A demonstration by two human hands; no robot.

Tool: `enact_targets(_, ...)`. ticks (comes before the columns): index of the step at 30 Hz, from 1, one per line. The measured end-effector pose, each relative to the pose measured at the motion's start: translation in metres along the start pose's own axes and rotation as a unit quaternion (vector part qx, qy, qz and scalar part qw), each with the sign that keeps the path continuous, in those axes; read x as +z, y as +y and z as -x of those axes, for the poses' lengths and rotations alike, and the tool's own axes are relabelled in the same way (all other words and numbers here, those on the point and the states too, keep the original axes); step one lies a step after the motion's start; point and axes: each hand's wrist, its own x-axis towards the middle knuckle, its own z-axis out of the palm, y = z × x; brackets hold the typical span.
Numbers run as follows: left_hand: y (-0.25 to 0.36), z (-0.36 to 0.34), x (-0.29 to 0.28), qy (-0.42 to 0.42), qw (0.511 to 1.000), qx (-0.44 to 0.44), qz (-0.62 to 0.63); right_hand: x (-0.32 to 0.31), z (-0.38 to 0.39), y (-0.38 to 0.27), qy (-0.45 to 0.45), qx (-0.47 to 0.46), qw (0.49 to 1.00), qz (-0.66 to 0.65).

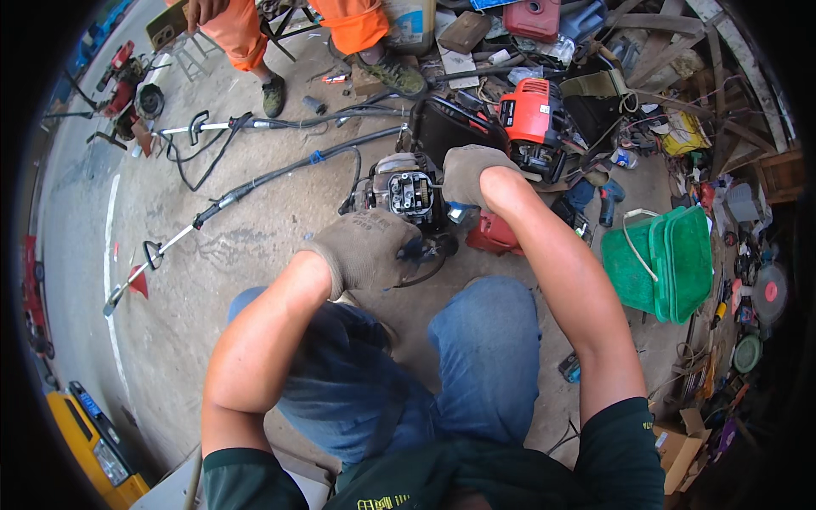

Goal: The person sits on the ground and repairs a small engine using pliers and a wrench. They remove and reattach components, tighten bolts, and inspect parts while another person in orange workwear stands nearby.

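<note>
A small engine (411, 194) stands on the concrete between my knees and a black housing, its metal-framed opening facing up with parts showing inside. My left hand (370, 248), in a grey-brown work glove, is closed round a dark part at the engine's near side. My right hand (476, 176), gloved the same way, is closed in a fist at the engine's right edge. A thin metal piece shows between that fist and the opening; what the fingers grip is mostly hidden. Just below the right wrist lies a red container (495, 235), partly covered by my forearm.
Long trimmer poles (255, 189) with cables lie at left. A red engine unit (532, 119) sits beyond my right hand. To the right are a cordless drill (610, 202), a green bucket (659, 263) and heaped scrap. A person in orange trousers (353, 25) is at the far side.
</note>
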Motion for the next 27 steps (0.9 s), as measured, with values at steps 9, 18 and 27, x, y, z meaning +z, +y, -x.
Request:
enact_targets(9, 0.006, -0.003, -0.006, -0.016, 1.000, -0.012, -0.008, 0.117, 0.014, 0.127, 0.138, -0.222, 0.815, -0.516)
enact_targets(18, 0.002, -0.021, 0.004, 0.011, 1.000, -0.021, -0.019, 0.231, -0.005, 0.110, 0.000, -0.043, 0.352, -0.935)
enact_targets(27, -0.014, -0.062, 0.034, 0.108, 0.992, -0.058, -0.040, 0.193, 0.000, 0.074, 0.069, 0.005, 0.535, -0.842)
